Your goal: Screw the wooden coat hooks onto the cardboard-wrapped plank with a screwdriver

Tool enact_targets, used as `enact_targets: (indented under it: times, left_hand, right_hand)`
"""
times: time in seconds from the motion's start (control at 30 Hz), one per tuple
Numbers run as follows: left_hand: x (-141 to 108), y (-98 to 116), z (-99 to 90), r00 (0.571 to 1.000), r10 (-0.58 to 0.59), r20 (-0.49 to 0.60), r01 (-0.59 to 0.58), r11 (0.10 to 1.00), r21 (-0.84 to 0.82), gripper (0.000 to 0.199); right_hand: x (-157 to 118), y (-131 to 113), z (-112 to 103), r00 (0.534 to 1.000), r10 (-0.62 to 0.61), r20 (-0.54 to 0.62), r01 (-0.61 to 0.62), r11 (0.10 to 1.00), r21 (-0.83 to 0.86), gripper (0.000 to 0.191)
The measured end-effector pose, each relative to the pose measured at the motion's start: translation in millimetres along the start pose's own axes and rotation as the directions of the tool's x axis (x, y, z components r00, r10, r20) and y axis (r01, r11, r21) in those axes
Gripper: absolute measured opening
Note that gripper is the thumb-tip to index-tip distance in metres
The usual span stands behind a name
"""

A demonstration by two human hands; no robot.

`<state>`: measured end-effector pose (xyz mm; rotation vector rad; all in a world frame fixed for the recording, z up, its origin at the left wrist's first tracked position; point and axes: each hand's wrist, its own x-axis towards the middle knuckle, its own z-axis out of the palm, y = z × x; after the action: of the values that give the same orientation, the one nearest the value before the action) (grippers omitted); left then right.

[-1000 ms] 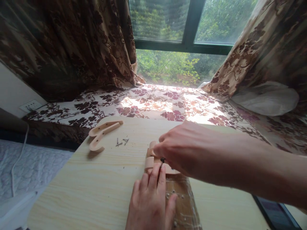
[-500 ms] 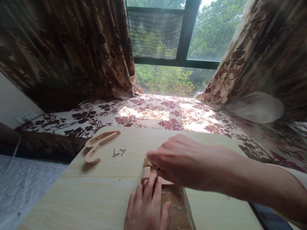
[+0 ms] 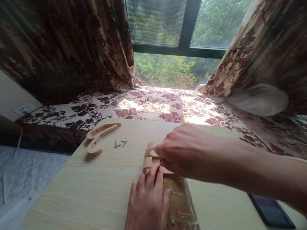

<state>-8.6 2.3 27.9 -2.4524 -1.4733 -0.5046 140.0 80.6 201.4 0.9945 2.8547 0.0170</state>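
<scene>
My right hand (image 3: 176, 153) is closed in a fist around something small and dark, mostly hidden, above a wooden piece at the table's middle. My left hand (image 3: 150, 195) lies with its fingers extended, fingertips pressing on a pale curved wooden piece (image 3: 147, 163). Another rounded wooden end (image 3: 150, 147) shows just behind it. Both rest at the far end of a brown board (image 3: 181, 201) with clear film or tape on it. Two loose curved wooden hooks (image 3: 103, 135) with holes lie at the left, and several screws (image 3: 120, 144) are scattered beside them.
The pale wooden table (image 3: 79, 188) carries a dark phone-like device (image 3: 272, 210) at the right edge. Beyond it lies a ledge with floral cloth (image 3: 148, 105), below a window between patterned curtains (image 3: 105, 44). A wall socket (image 3: 24, 108) is at the left.
The view has tilted slightly down. My right hand has shifted a little to the right, uncovering more of the rounded wooden end. My left hand stays on the wood.
</scene>
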Motion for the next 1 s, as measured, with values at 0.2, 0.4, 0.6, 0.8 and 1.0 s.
enact_targets:
  times: [0.2, 0.4, 0.6, 0.8, 1.0]
  left_hand:
    - [-1.5, 3.4, -0.5, 1.000, -0.004, -0.016, 0.004, 0.999, 0.051, 0.045]
    - [-1.9, 4.8, -1.9, 1.000, -0.004, -0.011, 0.005, 0.997, 0.072, 0.046]
    - [0.5, 4.5, -6.0, 0.999, -0.032, 0.015, 0.032, 0.999, -0.015, 0.045]
    - [-0.1, 3.6, -4.3, 0.999, -0.028, 0.021, 0.029, 0.998, -0.049, 0.044]
    - [0.1, 4.6, -4.3, 1.000, -0.021, 0.018, 0.021, 0.999, -0.032, 0.044]
  right_hand:
    - [2.9, 2.4, -10.4, 0.987, -0.067, 0.146, 0.065, 0.998, 0.016, 0.011]
    - [8.0, 4.3, -6.3, 0.992, -0.050, 0.113, 0.052, 0.999, -0.015, 0.017]
    - [9.8, 4.5, -13.9, 0.992, -0.065, 0.110, 0.066, 0.998, -0.003, 0.013]
    - [12.5, 4.9, -9.0, 0.986, -0.150, 0.078, 0.148, 0.989, 0.023, 0.017]
    - [9.6, 5.3, -7.2, 0.998, -0.006, 0.066, 0.008, 1.000, -0.029, 0.020]
